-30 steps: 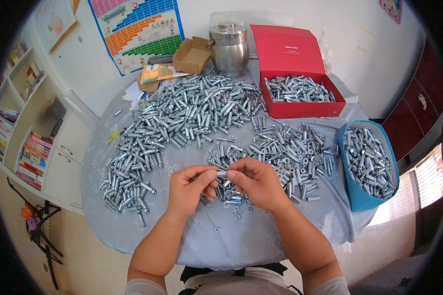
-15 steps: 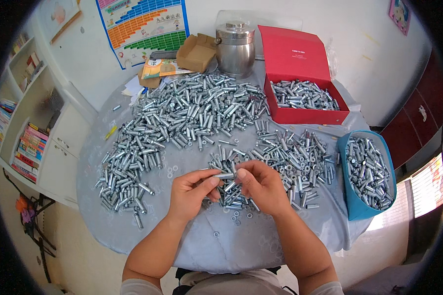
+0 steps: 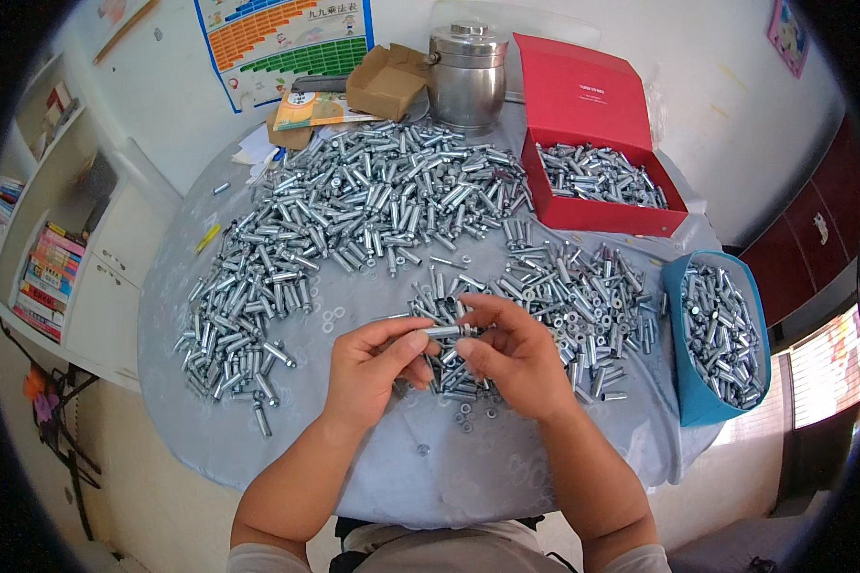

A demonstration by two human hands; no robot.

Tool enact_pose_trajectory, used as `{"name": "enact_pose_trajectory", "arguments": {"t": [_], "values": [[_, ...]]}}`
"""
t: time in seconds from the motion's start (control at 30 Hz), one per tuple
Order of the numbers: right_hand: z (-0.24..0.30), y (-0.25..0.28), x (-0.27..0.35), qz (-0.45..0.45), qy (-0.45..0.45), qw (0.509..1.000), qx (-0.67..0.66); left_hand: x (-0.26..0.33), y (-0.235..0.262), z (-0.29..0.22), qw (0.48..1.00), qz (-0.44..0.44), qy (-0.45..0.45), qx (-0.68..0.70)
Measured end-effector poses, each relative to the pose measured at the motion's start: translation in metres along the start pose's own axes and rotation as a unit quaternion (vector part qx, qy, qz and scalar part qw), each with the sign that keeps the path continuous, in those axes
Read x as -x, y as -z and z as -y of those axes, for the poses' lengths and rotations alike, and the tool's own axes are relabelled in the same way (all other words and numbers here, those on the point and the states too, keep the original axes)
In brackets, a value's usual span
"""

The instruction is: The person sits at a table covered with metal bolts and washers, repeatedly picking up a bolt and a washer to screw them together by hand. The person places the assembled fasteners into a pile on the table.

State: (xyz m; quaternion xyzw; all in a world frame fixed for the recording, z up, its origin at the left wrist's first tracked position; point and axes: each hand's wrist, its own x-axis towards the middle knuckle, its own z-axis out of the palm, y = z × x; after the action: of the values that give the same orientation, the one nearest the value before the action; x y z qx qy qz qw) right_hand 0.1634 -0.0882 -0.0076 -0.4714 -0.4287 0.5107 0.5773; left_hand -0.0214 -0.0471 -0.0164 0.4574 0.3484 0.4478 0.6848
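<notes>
A silvery sleeve anchor bolt (image 3: 441, 332) lies nearly level between my two hands, above the near side of the heaps. My left hand (image 3: 365, 368) pinches its left part between thumb and fingers. At its right end, where a nut or washer seems to sit, my right hand (image 3: 521, 361) curls its thumb and fingers round the tip; the index finger is raised. Just beyond and below is a pile of loose sleeves, washers and nuts (image 3: 583, 310), partly hidden by my hands. A large heap of similar anchor bolts (image 3: 382, 191) spreads over the far and left table.
A red box (image 3: 607, 220) with its lid up and a teal fabric bin (image 3: 702, 406) hold more metal parts at the right. A steel canister (image 3: 468, 81) and an opened cardboard box (image 3: 387, 81) stand at the back. Several loose washers (image 3: 333, 320) lie on the grey tablecloth (image 3: 392, 477).
My right index finger has lifted away from the bolt's end. More of the bolt now shows between my hands. The whole view has shifted slightly.
</notes>
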Motion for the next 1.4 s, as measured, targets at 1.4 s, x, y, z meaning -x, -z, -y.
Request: {"name": "enact_pose_trajectory", "arguments": {"t": [1.4], "values": [[-0.005, 0.004, -0.002, -0.005, 0.121, 0.972, 0.201, -0.001, -0.003, 0.004, 0.998, -0.027, 0.031, 0.053]]}}
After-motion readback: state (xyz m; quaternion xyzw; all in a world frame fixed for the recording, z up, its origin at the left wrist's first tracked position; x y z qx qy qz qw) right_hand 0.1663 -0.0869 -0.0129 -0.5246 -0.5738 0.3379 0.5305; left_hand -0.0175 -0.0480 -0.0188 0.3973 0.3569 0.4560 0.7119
